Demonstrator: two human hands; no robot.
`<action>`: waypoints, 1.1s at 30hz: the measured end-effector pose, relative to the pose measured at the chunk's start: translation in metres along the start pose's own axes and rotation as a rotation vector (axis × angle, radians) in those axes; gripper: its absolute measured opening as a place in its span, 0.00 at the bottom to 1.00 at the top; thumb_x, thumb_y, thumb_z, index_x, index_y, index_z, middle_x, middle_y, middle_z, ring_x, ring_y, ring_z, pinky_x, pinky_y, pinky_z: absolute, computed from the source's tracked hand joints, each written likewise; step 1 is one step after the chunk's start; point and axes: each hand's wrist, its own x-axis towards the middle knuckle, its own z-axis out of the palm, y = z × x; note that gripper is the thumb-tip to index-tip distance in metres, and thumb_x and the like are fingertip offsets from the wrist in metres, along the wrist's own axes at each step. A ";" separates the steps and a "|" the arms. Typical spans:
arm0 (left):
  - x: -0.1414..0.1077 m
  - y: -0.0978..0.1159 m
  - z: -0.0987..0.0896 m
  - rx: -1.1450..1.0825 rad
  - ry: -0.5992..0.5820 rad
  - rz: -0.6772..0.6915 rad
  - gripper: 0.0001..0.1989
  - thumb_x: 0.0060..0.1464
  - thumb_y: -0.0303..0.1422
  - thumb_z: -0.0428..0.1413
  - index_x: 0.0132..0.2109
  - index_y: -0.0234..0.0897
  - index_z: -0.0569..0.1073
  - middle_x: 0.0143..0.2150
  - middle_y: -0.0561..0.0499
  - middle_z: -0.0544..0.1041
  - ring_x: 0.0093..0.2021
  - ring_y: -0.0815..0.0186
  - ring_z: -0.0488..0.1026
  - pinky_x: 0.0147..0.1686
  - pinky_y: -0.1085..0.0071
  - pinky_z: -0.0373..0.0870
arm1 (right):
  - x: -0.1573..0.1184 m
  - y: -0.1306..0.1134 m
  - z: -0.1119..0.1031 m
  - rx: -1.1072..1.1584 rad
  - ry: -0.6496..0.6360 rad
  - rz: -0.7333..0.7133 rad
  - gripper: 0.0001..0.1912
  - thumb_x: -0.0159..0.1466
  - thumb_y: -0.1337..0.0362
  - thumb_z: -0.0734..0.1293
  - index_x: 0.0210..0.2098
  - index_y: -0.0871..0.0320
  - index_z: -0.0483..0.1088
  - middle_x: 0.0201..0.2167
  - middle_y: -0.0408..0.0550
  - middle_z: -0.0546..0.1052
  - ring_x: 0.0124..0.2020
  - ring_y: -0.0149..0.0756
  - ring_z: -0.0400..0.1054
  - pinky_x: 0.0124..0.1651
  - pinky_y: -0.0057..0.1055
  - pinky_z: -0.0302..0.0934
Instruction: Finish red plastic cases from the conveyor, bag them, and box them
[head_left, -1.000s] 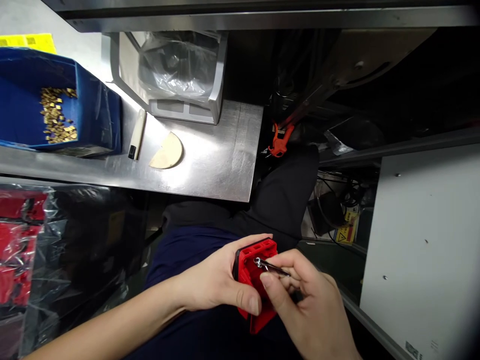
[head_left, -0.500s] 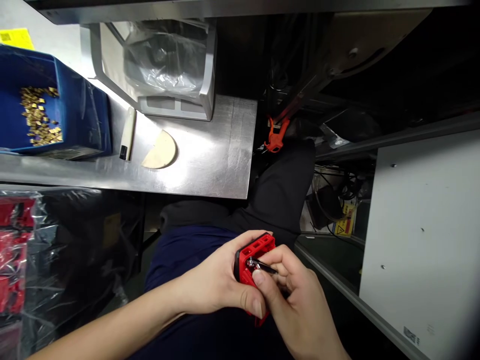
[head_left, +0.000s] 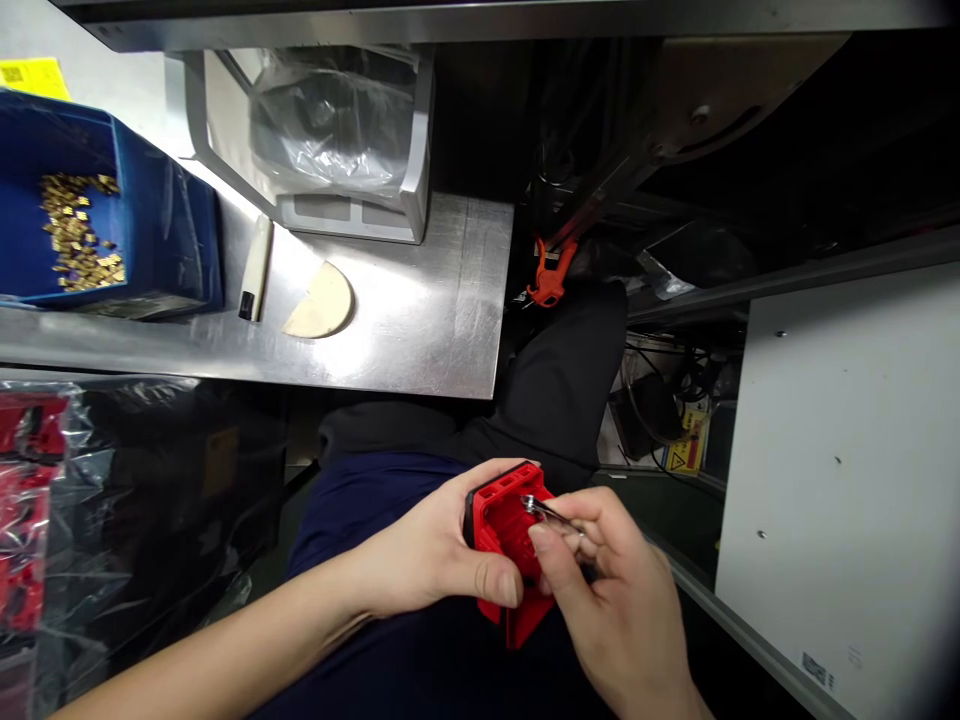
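Observation:
Above my lap, my left hand (head_left: 461,555) is wrapped round a red plastic housing (head_left: 504,510) with a black rim, its thumb across the near side. The hollow inside of the housing faces to the right, showing small slots along its top edge. My right hand (head_left: 611,580) pinches a small shiny metal tool that looks like nail clippers (head_left: 551,512) between thumb and fingers. The jaw end of the clippers is at the housing's open side; whether it touches the plastic I cannot tell. Part of the clippers is hidden by my right fingers.
A steel bench (head_left: 420,340) carries a blue bin (head_left: 169,225) of small brass parts, a grey bin (head_left: 352,220) with plastic bags, a white-handled tool (head_left: 257,268) and a cream half-round piece (head_left: 322,302). Bagged red parts (head_left: 26,520) lie at left; an orange tool (head_left: 551,272) hangs beyond my leg.
My right hand has drawn the clippers up and to the right, out from deeper inside the housing. The housing has tilted slightly, so more of its inside shows.

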 end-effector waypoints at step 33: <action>0.006 0.008 -0.003 0.003 -0.172 -0.023 0.33 0.45 0.49 0.73 0.51 0.34 0.75 0.46 0.46 0.78 0.46 0.60 0.73 0.48 0.69 0.66 | 0.029 0.010 -0.011 -0.526 -0.039 -0.858 0.06 0.70 0.69 0.70 0.46 0.61 0.73 0.34 0.48 0.83 0.35 0.39 0.76 0.40 0.36 0.66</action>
